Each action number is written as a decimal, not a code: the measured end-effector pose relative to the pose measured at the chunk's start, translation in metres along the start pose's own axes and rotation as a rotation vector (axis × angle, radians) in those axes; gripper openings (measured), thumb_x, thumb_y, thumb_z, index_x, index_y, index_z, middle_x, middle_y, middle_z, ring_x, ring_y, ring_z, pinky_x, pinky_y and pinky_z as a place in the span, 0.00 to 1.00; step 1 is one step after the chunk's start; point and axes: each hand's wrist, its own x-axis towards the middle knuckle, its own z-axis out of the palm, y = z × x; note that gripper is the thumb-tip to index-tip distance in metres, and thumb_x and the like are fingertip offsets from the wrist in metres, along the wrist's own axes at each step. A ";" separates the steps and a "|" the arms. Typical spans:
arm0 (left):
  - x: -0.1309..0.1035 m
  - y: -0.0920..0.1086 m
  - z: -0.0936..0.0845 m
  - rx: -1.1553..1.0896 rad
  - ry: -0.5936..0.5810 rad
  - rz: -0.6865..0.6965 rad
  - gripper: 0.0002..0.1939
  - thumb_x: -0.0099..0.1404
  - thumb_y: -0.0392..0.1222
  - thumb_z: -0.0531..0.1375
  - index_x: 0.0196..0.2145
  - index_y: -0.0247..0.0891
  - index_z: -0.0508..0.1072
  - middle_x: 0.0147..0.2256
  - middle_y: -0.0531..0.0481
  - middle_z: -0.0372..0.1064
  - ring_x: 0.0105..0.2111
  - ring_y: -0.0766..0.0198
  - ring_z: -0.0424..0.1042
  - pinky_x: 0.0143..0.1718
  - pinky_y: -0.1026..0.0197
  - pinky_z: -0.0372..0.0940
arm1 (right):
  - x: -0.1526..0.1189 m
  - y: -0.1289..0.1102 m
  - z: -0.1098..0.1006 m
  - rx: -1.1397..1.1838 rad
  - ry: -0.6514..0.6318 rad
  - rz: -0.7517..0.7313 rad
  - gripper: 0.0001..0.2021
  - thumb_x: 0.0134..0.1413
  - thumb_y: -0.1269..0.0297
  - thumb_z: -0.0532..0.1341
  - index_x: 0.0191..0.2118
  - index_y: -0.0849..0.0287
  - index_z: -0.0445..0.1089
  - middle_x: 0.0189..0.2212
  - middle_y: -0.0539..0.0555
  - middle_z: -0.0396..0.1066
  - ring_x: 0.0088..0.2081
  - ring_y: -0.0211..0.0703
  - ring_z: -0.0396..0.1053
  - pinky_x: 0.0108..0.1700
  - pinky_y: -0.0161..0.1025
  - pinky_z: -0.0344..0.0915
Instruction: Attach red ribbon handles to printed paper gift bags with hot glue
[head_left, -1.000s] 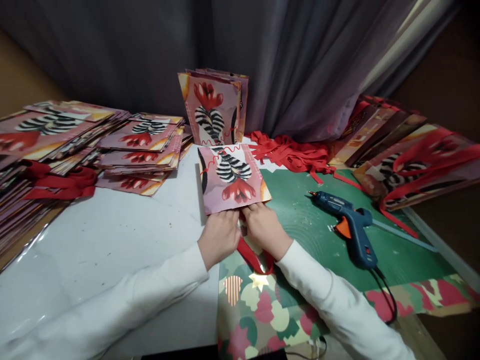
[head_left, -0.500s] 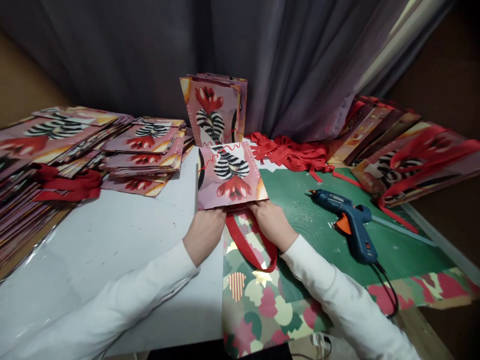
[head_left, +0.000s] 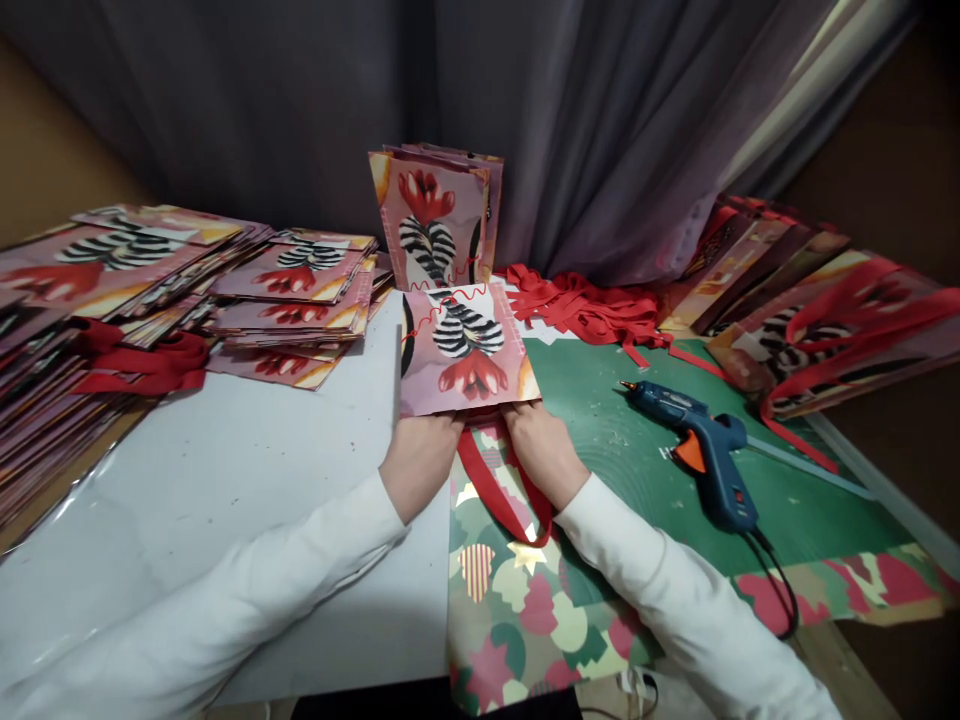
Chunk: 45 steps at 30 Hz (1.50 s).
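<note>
At the middle of the head view, 1 pink-and-purple paper bag with a zebra-striped, red-flower print (head_left: 471, 352) sits between white tabletop (head_left: 300, 480) and green cutting mat (head_left: 600, 430), near edge toward the person. Left hand (head_left: 424, 460) and right hand (head_left: 546, 455) both reach under that edge. Fingers mostly hidden by the bag; can't tell how far open, or whether they grip it. Loop of flat red ribbon (head_left: 484, 490) hangs between the 2 hands, over camouflage-patterned paper (head_left: 517, 620). Bag probably faces this way to give both hands access from the near side.

Blue glue gun with orange trigger (head_left: 724, 480) lies on the mat, nozzle pointing left, likely parked for right-hand reach. Tangled red ribbon pile (head_left: 585, 305) sits behind the mat, probably for easy picking.

Pose: 2 white-sleeved forearms angle inward from the lower corners, backs of hands up, wrists apart, roughly mirrored.
</note>
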 end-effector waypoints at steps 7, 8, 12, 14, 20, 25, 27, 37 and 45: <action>-0.001 0.000 -0.001 0.036 -0.014 0.003 0.24 0.62 0.22 0.44 0.49 0.23 0.73 0.45 0.28 0.74 0.46 0.45 0.74 0.43 0.49 0.69 | -0.001 0.009 0.002 -0.005 -0.019 0.006 0.16 0.65 0.77 0.49 0.51 0.67 0.70 0.52 0.67 0.70 0.54 0.51 0.68 0.50 0.42 0.70; -0.001 0.001 -0.003 0.031 -0.014 0.009 0.24 0.62 0.22 0.44 0.50 0.23 0.73 0.45 0.28 0.73 0.48 0.44 0.73 0.44 0.48 0.69 | -0.001 0.011 0.003 -0.009 -0.017 0.005 0.16 0.65 0.77 0.48 0.51 0.68 0.69 0.52 0.68 0.70 0.54 0.51 0.67 0.51 0.43 0.69; 0.000 0.002 -0.010 0.037 -0.028 0.035 0.25 0.62 0.21 0.47 0.53 0.27 0.72 0.46 0.32 0.74 0.51 0.47 0.72 0.48 0.49 0.68 | -0.004 0.018 0.004 -0.021 0.000 -0.040 0.17 0.66 0.77 0.49 0.56 0.68 0.66 0.55 0.67 0.68 0.59 0.49 0.63 0.58 0.41 0.63; 0.001 0.001 -0.014 0.048 -0.042 0.050 0.23 0.62 0.22 0.49 0.51 0.27 0.73 0.47 0.33 0.74 0.49 0.47 0.73 0.47 0.50 0.68 | -0.006 0.021 0.003 -0.024 0.003 -0.066 0.18 0.66 0.76 0.50 0.57 0.68 0.65 0.55 0.66 0.68 0.59 0.48 0.63 0.59 0.40 0.62; 0.005 -0.012 -0.038 0.095 0.030 0.159 0.14 0.66 0.28 0.52 0.42 0.28 0.77 0.37 0.37 0.74 0.40 0.50 0.74 0.38 0.51 0.67 | -0.007 0.035 -0.008 -0.099 0.265 -0.205 0.22 0.66 0.72 0.50 0.63 0.68 0.60 0.57 0.67 0.66 0.58 0.53 0.62 0.60 0.47 0.61; 0.008 -0.031 -0.053 0.184 0.196 0.377 0.20 0.71 0.28 0.44 0.44 0.34 0.75 0.36 0.43 0.75 0.31 0.60 0.70 0.33 0.54 0.61 | -0.005 0.051 -0.009 -0.029 0.471 -0.299 0.21 0.70 0.70 0.44 0.60 0.62 0.66 0.53 0.62 0.72 0.53 0.48 0.66 0.59 0.48 0.61; 0.009 -0.037 -0.054 0.189 0.231 0.440 0.23 0.73 0.29 0.41 0.40 0.36 0.76 0.34 0.46 0.75 0.29 0.62 0.68 0.34 0.55 0.61 | -0.005 0.054 -0.007 0.007 0.523 -0.327 0.21 0.70 0.70 0.44 0.57 0.60 0.70 0.49 0.61 0.74 0.51 0.47 0.67 0.56 0.47 0.62; -0.005 -0.031 -0.067 0.297 0.571 0.511 0.10 0.67 0.29 0.53 0.40 0.34 0.75 0.27 0.51 0.71 0.24 0.63 0.66 0.30 0.56 0.58 | -0.014 0.039 -0.025 -0.121 0.916 -0.479 0.14 0.66 0.74 0.52 0.46 0.61 0.74 0.35 0.56 0.78 0.34 0.42 0.67 0.41 0.41 0.64; -0.016 -0.011 -0.049 0.340 0.649 0.475 0.08 0.66 0.29 0.55 0.39 0.31 0.73 0.24 0.52 0.69 0.21 0.64 0.67 0.23 0.59 0.57 | -0.029 -0.002 -0.024 -0.099 0.831 -0.424 0.16 0.68 0.71 0.49 0.53 0.61 0.71 0.46 0.54 0.78 0.47 0.41 0.70 0.62 0.43 0.55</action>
